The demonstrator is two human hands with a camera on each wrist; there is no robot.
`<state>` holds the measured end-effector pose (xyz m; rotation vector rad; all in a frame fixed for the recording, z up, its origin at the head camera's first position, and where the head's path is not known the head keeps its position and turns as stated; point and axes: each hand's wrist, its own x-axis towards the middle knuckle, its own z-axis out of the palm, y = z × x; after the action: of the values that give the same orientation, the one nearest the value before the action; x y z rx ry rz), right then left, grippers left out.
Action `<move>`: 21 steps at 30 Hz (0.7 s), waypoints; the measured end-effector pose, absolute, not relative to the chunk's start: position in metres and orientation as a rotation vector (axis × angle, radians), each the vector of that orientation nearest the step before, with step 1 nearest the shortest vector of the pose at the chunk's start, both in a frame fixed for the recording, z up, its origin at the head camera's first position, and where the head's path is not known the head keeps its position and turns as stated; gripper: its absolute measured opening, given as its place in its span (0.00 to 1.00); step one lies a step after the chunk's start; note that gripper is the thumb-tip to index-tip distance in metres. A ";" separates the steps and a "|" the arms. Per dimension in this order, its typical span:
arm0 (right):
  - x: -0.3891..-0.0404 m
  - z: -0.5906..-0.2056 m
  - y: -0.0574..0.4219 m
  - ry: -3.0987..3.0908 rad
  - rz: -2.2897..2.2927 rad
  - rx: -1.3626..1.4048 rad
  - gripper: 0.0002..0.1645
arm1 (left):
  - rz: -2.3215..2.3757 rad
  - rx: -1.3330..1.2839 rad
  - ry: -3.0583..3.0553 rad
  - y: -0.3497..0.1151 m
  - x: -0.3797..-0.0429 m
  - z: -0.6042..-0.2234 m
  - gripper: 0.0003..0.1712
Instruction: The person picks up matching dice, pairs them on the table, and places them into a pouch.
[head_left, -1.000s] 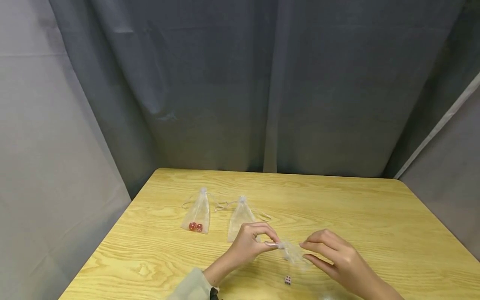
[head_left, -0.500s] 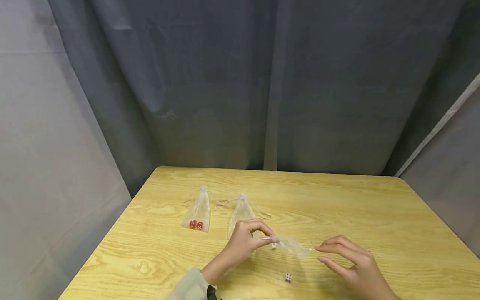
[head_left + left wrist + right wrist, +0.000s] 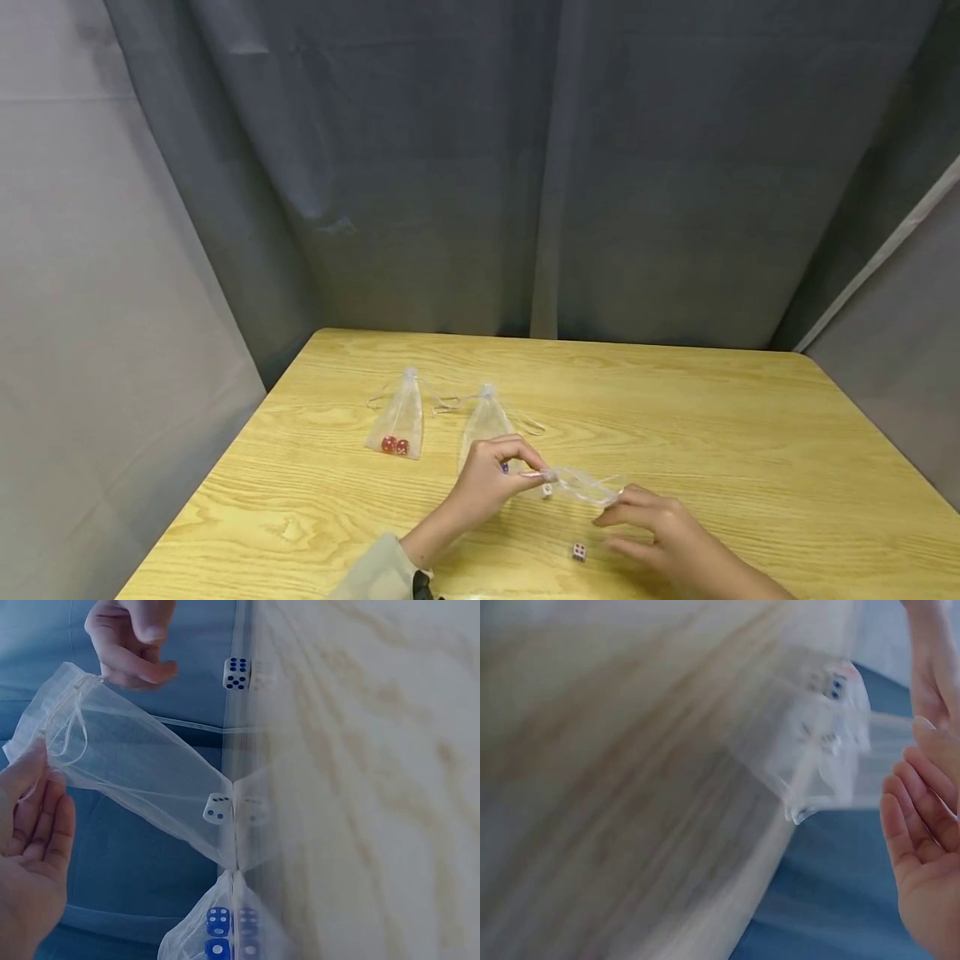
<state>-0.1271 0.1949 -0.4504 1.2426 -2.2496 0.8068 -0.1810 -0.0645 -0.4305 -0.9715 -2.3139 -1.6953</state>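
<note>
In the head view my left hand (image 3: 491, 477) pinches a sheer white drawstring bag (image 3: 583, 488) between thumb and fingers, above the table. A white die (image 3: 217, 808) shows at the bag's lower end in the left wrist view, seemingly inside it. My right hand (image 3: 663, 533) is close to the bag's right end, its fingers pointing left and relaxed; whether a fingertip touches a string is unclear. On the table, left of these fingers, sits another white die (image 3: 579, 552); its near face has blue pips in the left wrist view.
Farther back on the wooden table (image 3: 712, 417) lie two more sheer bags. One bag (image 3: 397, 421) holds two red dice (image 3: 395, 446). The other bag (image 3: 486, 421) holds blue dice (image 3: 218, 934) and is partly hidden by my left hand. Grey curtains (image 3: 420, 192) stand behind.
My right hand moved right, away from the bag, then came back left and lower toward it. My left hand kept its pinch on the bag and shifted slightly left. The bag's free part now stretches out flatter.
</note>
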 end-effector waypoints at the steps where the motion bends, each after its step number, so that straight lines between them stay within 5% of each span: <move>1: -0.127 -0.450 0.193 -2.301 0.793 1.276 0.15 | -1.693 -0.977 -2.310 -0.065 -0.181 -0.430 0.06; 9: -0.133 -0.448 0.177 -2.465 0.623 1.511 0.09 | -1.715 -1.021 -2.309 -0.066 -0.177 -0.429 0.07; 21: -0.136 -0.451 0.172 -2.315 0.459 1.495 0.07 | -1.687 -1.103 -2.288 -0.069 -0.176 -0.429 0.05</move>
<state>-0.1356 0.1719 -0.4513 1.4949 -2.3149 0.4590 -0.1763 -0.0688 -0.4291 -1.1030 -2.2875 -1.6873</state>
